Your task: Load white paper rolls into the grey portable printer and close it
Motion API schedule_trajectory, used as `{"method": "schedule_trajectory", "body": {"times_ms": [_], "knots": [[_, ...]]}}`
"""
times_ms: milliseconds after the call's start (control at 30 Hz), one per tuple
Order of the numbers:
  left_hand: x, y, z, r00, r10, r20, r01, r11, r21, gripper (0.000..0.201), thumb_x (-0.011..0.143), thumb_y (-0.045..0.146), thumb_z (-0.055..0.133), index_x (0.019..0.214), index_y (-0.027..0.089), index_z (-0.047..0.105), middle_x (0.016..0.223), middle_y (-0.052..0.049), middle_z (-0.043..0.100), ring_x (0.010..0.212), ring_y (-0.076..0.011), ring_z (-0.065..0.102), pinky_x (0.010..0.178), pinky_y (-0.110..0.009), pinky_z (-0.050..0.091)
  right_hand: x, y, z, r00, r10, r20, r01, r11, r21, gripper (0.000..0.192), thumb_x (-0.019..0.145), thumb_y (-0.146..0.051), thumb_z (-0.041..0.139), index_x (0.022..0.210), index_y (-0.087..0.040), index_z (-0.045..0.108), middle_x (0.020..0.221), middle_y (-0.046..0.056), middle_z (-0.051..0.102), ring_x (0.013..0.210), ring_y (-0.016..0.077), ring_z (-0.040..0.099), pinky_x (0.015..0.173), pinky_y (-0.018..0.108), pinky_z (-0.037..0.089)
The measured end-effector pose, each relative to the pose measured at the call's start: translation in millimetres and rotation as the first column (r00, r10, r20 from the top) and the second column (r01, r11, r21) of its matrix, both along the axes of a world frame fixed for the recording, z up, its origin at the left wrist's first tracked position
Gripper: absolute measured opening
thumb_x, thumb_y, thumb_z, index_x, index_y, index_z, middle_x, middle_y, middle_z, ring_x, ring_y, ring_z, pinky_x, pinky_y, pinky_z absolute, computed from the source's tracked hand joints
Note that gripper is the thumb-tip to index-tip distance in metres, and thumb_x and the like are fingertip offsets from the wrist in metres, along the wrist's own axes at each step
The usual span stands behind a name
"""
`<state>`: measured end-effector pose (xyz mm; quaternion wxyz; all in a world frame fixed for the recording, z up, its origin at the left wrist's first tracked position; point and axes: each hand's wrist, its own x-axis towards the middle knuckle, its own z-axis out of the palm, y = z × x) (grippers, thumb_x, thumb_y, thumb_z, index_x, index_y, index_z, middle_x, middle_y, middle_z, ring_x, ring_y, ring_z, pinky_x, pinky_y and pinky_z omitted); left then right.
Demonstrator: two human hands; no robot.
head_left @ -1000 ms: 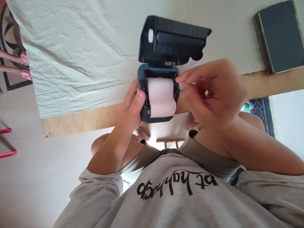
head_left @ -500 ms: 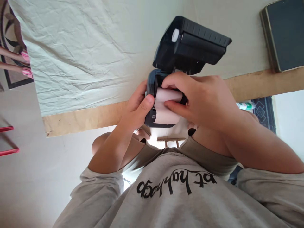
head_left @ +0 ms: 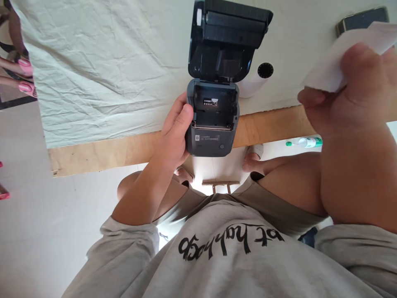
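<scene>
The table (head_left: 124, 74), draped in pale cloth, carries the printer (head_left: 212, 120) at its near edge, lid up, paper bay bare. Your left hand (head_left: 173, 132) clasps the printer's left side, thumb along its casing. Right of the printer, your right hand (head_left: 350, 95) pinches white paper (head_left: 328, 66), probably the roll's loose end. A paper roll (head_left: 259, 76) lies just behind the printer.

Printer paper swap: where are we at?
Done: the printer has its lid open and its paper bay empty. In hand: left hand grips the printer body; right hand holds white paper up. A paper roll lies on the table beside the lid. Left: nothing loaded, lid not shut.
</scene>
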<state>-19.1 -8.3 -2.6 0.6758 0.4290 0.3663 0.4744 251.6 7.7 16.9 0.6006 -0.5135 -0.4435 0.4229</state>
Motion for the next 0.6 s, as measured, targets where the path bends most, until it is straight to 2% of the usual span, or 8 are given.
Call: {"method": "schedule_trajectory", "body": {"times_ms": [67,133,200,267,333,433,533,600], "knots": [[1,0,1.8,1.000,-0.012,0.012,0.012,1.000,0.004,0.033,0.093,0.050,0.049,0.108,0.024,0.063,0.103,0.002,0.069,0.097,-0.0142,0.069,0.081,-0.026,0.058,8,1,-7.6,0.984,-0.095,0.152,0.082,0.993,0.087,0.020,0.070,-0.034,0.069,0.076,-0.025,0.052,0.063,-0.006,0.044,0.043,0.0074,0.042,0.035,0.027,0.025],[2,1,2.3,1.000,-0.014,0.017,0.014,1.000,0.021,0.033,0.094,0.049,0.048,0.109,0.024,0.064,0.101,0.002,0.069,0.098,-0.0140,0.069,0.081,-0.026,0.058,13,-1,-10.1,0.902,-0.125,0.412,0.080,0.989,0.124,0.020,0.074,-0.035,0.067,0.077,-0.023,0.051,0.066,-0.004,0.047,0.048,0.0099,0.047,0.046,0.032,0.037],[3,1,1.7,1.000,-0.014,0.015,0.013,0.999,0.035,0.033,0.094,0.049,0.048,0.109,0.024,0.063,0.100,0.001,0.069,0.099,-0.0144,0.069,0.082,-0.026,0.058,17,-3,-9.3,0.727,-0.144,0.671,0.067,0.988,0.139,0.022,0.076,-0.040,0.067,0.079,-0.023,0.053,0.076,0.001,0.055,0.067,0.0151,0.057,0.065,0.036,0.043],[3,1,0.9,1.000,-0.016,0.003,0.016,0.999,0.038,0.033,0.093,0.049,0.048,0.109,0.024,0.063,0.101,0.001,0.069,0.099,-0.0143,0.069,0.080,-0.026,0.058,18,-3,-7.6,0.559,-0.156,0.814,0.081,0.988,0.134,0.025,0.074,-0.041,0.069,0.084,-0.023,0.056,0.090,0.005,0.062,0.088,0.0204,0.060,0.074,0.038,0.043],[3,1,0.5,1.000,-0.024,-0.010,0.024,0.999,0.032,0.033,0.093,0.050,0.048,0.109,0.025,0.063,0.102,0.001,0.069,0.096,-0.0140,0.069,0.077,-0.026,0.058,18,0,-6.6,0.541,-0.128,0.831,0.099,0.991,0.088,0.027,0.070,-0.032,0.074,0.090,-0.024,0.058,0.100,0.006,0.064,0.094,0.0217,0.059,0.072,0.035,0.043],[2,1,0.7,0.999,-0.039,-0.017,0.040,0.999,0.027,0.033,0.093,0.050,0.048,0.108,0.025,0.064,0.104,0.001,0.069,0.095,-0.0144,0.069,0.074,-0.026,0.058,17,4,-6.6,0.545,-0.095,0.833,0.127,0.991,0.030,0.041,0.066,-0.020,0.077,0.103,-0.027,0.059,0.103,0.004,0.064,0.091,0.0193,0.059,0.072,0.034,0.045],[1,1,0.4,0.999,-0.043,-0.006,0.044,0.998,0.038,0.033,0.093,0.049,0.049,0.110,0.024,0.064,0.106,0.001,0.069,0.096,-0.0141,0.069,0.075,-0.026,0.059,19,4,-6.1,0.520,-0.030,0.853,0.180,0.981,-0.076,0.056,0.068,-0.024,0.079,0.118,-0.028,0.055,0.100,0.004,0.066,0.089,0.0203,0.061,0.082,0.041,0.046],[1,1,-0.5,0.999,-0.047,0.002,0.047,0.998,0.042,0.033,0.093,0.049,0.050,0.110,0.025,0.064,0.106,0.001,0.069,0.096,-0.0136,0.069,0.076,-0.025,0.059,19,0,-4.0,0.500,-0.022,0.866,0.122,0.991,-0.046,0.067,0.068,-0.028,0.080,0.127,-0.027,0.049,0.111,0.006,0.066,0.102,0.0235,0.061,0.093,0.045,0.046]]}}
